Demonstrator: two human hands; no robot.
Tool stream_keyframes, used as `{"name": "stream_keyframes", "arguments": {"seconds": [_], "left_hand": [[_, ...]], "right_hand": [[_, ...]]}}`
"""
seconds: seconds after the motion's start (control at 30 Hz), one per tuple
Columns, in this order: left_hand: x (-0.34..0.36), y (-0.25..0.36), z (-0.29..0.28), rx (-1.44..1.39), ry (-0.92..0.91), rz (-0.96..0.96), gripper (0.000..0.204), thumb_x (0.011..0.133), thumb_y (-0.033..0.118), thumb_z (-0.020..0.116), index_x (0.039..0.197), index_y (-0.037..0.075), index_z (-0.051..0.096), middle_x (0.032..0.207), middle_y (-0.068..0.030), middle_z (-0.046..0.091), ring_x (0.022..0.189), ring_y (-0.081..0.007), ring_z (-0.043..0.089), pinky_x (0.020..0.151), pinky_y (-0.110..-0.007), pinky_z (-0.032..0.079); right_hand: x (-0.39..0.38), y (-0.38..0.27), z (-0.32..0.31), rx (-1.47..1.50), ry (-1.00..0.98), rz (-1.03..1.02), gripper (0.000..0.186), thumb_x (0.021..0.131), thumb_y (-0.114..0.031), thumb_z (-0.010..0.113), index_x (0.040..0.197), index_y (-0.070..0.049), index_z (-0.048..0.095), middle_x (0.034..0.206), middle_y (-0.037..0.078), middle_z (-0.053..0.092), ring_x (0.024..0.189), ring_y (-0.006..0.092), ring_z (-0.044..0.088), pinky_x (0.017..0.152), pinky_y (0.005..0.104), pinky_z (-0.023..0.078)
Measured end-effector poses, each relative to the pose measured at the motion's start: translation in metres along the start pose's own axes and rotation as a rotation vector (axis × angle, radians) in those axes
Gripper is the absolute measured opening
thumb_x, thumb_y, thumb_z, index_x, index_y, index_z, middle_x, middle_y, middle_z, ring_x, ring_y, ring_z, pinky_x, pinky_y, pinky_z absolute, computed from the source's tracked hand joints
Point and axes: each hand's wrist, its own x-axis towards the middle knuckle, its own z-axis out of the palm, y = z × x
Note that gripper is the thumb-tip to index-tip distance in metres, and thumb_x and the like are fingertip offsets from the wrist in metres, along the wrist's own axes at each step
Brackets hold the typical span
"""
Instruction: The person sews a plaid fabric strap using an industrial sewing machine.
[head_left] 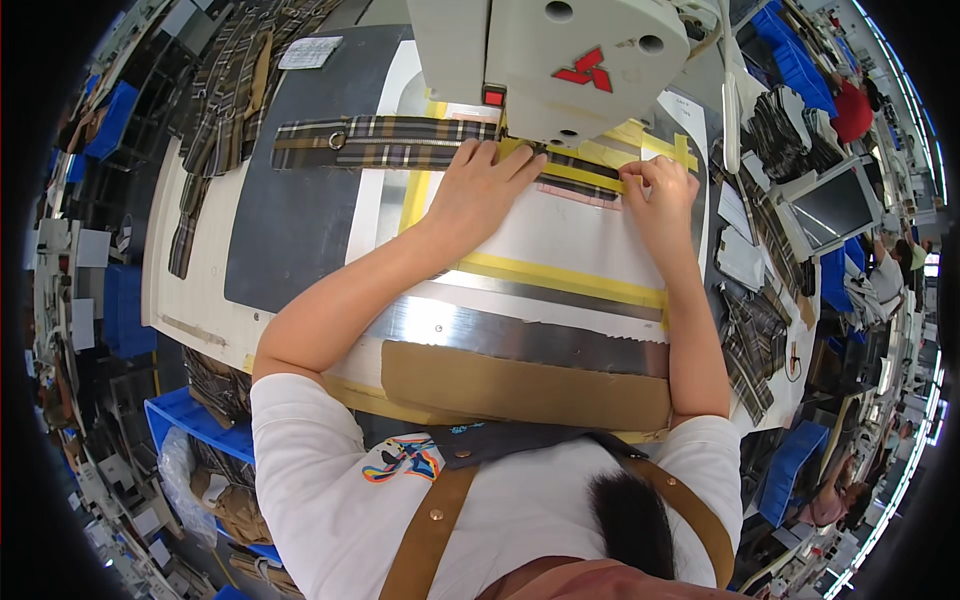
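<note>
From where I stand, a person in a white top with brown straps fills the lower middle of the frame, both forearms reaching up over a pale surface [190, 275] partly covered by a dark mat [290, 220]. The white sewing machine head [600, 75], with a red emblem, looms at upper centre. Checked fabric pieces [225, 90] lie heaped at upper left, and a brown cardboard strip [520, 388] lies below centre, near the person's chest. The checked strip [390, 145] stretches crosswise above centre, its left part bare and its middle running beneath the machine head. Both hands are at its right part: the left hand [485, 190] lies palm down, fingers loosely extended and slightly apart, pressing beside the machine; the right hand [660, 195] is curled, thumb and fingertips drawn together at the right end of a narrow yellow band [575, 173], though I cannot tell whether they grip anything. A small metal ring [337, 141] sits on the checked strip, left of the machine.
</note>
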Motion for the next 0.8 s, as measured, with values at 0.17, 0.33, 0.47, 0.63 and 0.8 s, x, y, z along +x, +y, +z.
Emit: {"name": "stream_keyframes", "arguments": {"seconds": [0.17,0.33,0.47,0.63,0.8], "left_hand": [[0.0,0.0,0.0,0.001,0.009,0.003,0.052,0.086,0.004,0.065,0.137,0.012,0.066,0.13,-0.0047,0.062,0.101,-0.0275,0.058,0.101,-0.041,0.044],[-0.001,-0.001,0.0,0.009,-0.004,0.002,0.053,0.086,0.004,0.065,0.138,0.012,0.065,0.131,-0.0043,0.062,0.102,-0.0275,0.059,0.102,-0.041,0.044],[-0.001,0.0,0.0,0.012,0.003,0.005,0.053,0.087,0.004,0.065,0.139,0.012,0.065,0.131,-0.0043,0.062,0.102,-0.0274,0.059,0.102,-0.041,0.044],[0.0,0.0,-0.001,0.004,-0.011,0.0,0.053,0.087,0.004,0.065,0.139,0.012,0.066,0.132,-0.0042,0.062,0.103,-0.0276,0.059,0.103,-0.042,0.044],[-0.001,0.0,-0.002,0.01,-0.026,0.0,0.053,0.086,0.005,0.065,0.139,0.012,0.065,0.132,-0.0044,0.062,0.104,-0.028,0.059,0.103,-0.042,0.044]], "right_hand": [[0.002,-0.007,0.003,-0.07,0.078,-0.127,0.005,0.084,-0.011,0.082,0.086,-0.01,0.077,0.087,0.004,0.064,0.091,0.0277,0.059,0.096,0.0434,0.038],[0.012,-0.004,0.002,0.017,-0.057,-0.047,0.007,0.085,-0.012,0.082,0.086,-0.008,0.076,0.088,0.008,0.065,0.094,0.0295,0.06,0.098,0.0433,0.036],[0.015,0.003,0.007,0.053,-0.12,-0.04,0.008,0.087,-0.011,0.08,0.088,-0.006,0.074,0.09,0.01,0.066,0.095,0.0317,0.06,0.096,0.0437,0.037],[0.016,0.005,0.013,0.038,0.032,-0.153,0.008,0.091,-0.009,0.076,0.091,-0.004,0.069,0.091,0.011,0.065,0.092,0.0332,0.059,0.091,0.044,0.039],[0.019,0.004,0.008,0.104,0.004,-0.109,0.01,0.092,-0.006,0.075,0.096,-0.003,0.066,0.095,0.012,0.066,0.093,0.0333,0.059,0.088,0.0422,0.042]]}}
